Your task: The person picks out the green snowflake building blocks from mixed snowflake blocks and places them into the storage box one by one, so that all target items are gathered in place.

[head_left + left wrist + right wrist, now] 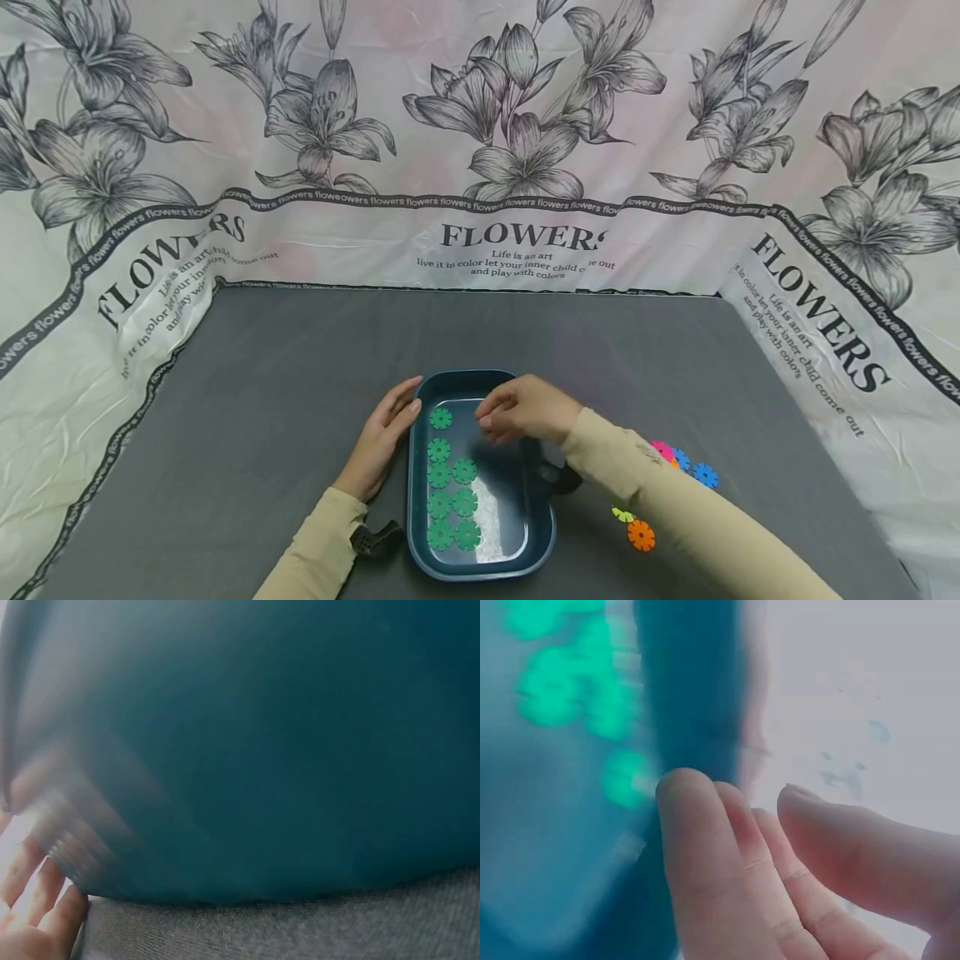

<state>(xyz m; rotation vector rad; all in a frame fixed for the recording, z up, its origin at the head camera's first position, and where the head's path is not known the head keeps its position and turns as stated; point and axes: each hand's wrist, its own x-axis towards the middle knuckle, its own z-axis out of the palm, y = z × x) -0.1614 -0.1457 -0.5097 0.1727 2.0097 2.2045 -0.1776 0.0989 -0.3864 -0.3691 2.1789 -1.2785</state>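
Observation:
A dark blue rectangular tray (542,546) lies lengthwise on the grey table. Inside, along its left side, several green notched discs (438,475) form two columns, the left one longer. My left hand (378,442) rests against the outside of the tray's left wall near the far corner, fingers extended and thumb tip at the rim; in the left wrist view its fingers (66,911) lie along the wall. My right hand (528,408) hovers above the tray's far right part. In the right wrist view, its thumb (855,855) and bent fingers stand apart with nothing visible between them.
To the right of the tray, partly behind the right sleeve, lie loose notched discs: a pink one (662,451), blue ones (705,475), an orange one (641,536) and a yellow-green one (622,515). A flower-printed cloth (345,242) borders the grey table (300,358) at the back and sides.

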